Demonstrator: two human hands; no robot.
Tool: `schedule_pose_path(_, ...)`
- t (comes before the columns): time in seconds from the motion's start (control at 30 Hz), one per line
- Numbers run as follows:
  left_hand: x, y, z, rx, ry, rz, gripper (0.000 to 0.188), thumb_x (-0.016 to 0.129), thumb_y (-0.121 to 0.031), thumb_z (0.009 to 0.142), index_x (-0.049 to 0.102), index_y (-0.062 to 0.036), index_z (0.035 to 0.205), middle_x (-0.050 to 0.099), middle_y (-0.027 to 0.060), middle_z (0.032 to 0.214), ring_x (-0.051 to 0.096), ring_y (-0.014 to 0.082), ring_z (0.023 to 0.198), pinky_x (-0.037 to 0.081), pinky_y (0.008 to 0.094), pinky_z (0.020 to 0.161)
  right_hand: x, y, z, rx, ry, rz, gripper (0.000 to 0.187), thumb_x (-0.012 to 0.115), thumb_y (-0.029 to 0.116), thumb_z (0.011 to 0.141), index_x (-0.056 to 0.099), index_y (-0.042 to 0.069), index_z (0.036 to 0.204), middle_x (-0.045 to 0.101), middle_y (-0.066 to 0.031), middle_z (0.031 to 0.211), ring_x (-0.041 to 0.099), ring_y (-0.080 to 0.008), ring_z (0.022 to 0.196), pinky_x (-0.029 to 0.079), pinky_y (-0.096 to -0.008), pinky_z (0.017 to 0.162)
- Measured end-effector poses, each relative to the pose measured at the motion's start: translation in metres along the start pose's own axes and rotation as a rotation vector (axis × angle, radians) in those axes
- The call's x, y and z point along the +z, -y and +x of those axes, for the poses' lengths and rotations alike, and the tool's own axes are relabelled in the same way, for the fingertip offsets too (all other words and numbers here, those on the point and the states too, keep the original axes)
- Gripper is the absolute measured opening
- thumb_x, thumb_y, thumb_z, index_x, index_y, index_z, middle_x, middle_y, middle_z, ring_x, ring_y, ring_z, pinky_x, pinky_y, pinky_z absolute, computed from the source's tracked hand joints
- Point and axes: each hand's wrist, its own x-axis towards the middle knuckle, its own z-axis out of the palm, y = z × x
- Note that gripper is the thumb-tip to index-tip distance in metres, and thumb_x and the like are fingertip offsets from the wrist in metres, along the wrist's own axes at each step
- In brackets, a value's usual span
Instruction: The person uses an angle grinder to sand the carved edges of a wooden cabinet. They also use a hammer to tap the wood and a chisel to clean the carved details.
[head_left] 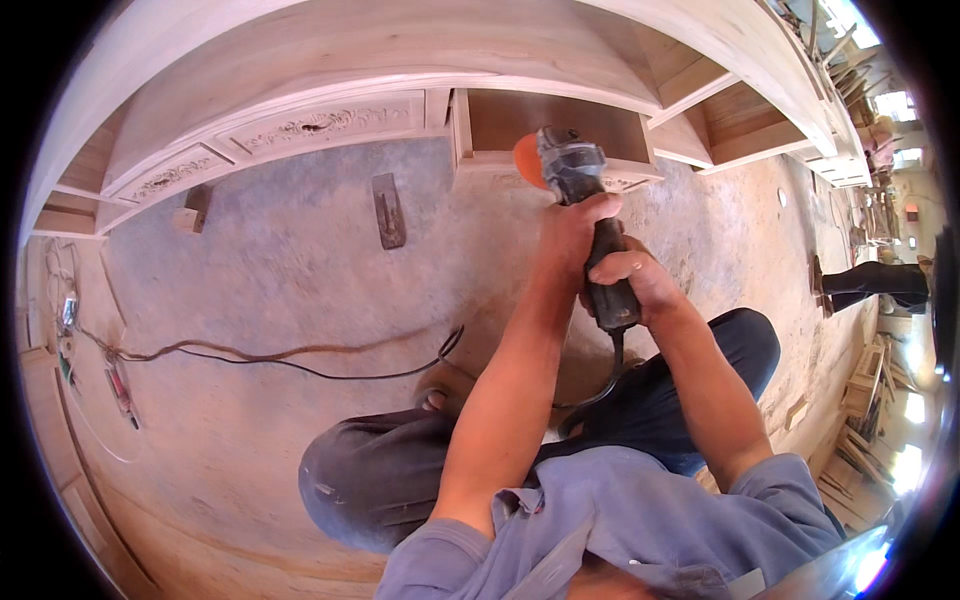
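Observation:
Both of my hands are closed round a dark angle grinder (608, 240). My left hand (578, 228) grips it just behind the grey gear head, and my right hand (640, 278) wraps the body nearer the cord end. An orange disc (527, 160) at the grinder's head stands at the pulled-out drawer (555, 125) of a pale wooden cabinet (300, 75). Whether the disc touches the wood, I cannot tell. To the left of that drawer is a carved drawer front (320, 125). The fingers of my left hand are partly hidden behind the tool.
A dark wooden block (388, 212) lies on the dusty floor, and a smaller block (192, 212) is near the cabinet. The black power cord (330, 374) runs left toward a red-handled tool (120, 388). A person in dark trousers (875, 283) stands far right, near wood scraps (865, 455).

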Motion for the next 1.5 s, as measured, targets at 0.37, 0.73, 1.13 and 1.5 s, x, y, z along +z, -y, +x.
schedule_pose_path(0.37, -0.047, -0.026, -0.024, 0.05, -0.055, -0.143, 0.025, 0.072, -0.024, 0.084, 0.069, -0.004, 0.097, 0.065, 0.0051, 0.082, 0.063, 0.0167, 0.072, 0.049, 0.031, 0.067, 0.052, 0.009, 0.017, 0.05, 0.059, -0.073, 0.052, 0.067, 0.012, 0.065, 0.058, -0.003, 0.114, 0.063, -0.0098, 0.094, 0.062, -0.0202, 0.08, 0.054, -0.0335, 0.073)
schedule_pose_path(0.73, -0.044, -0.024, -0.021, 0.07, -0.124, -0.177, 0.023, 0.071, -0.021, 0.083, 0.064, -0.0028, 0.096, 0.066, 0.008, 0.082, 0.064, 0.0199, 0.071, 0.053, 0.0336, 0.068, 0.046, 0.012, 0.023, -0.001, 0.156, -0.103, 0.078, 0.07, 0.007, 0.065, 0.042, 0.0, 0.138, 0.061, -0.0129, 0.1, 0.064, -0.0194, 0.082, 0.053, -0.0319, 0.072)
schedule_pose_path(1.13, 0.034, 0.042, 0.038, -0.13, 0.085, -0.057, 0.022, 0.073, -0.02, 0.082, 0.07, 0.0019, 0.083, 0.068, 0.0084, 0.076, 0.063, 0.0169, 0.064, 0.05, 0.0308, 0.061, -0.042, 0.004, -0.02, -0.007, -0.176, 0.104, 0.066, 0.068, 0.004, 0.065, 0.048, 0.001, 0.128, 0.062, -0.0126, 0.093, 0.064, -0.0221, 0.075, 0.055, -0.0351, 0.066)
schedule_pose_path(1.5, 0.064, 0.063, 0.055, -0.141, 0.129, 0.022, 0.025, 0.073, -0.023, 0.08, 0.07, 0.0016, 0.084, 0.068, 0.0084, 0.078, 0.062, 0.0176, 0.067, 0.049, 0.0325, 0.064, -0.073, -0.004, -0.032, 0.022, -0.224, 0.175, 0.04, 0.068, 0.008, 0.069, 0.058, -0.003, 0.106, 0.064, -0.0134, 0.082, 0.065, -0.0255, 0.063, 0.056, -0.0379, 0.058)
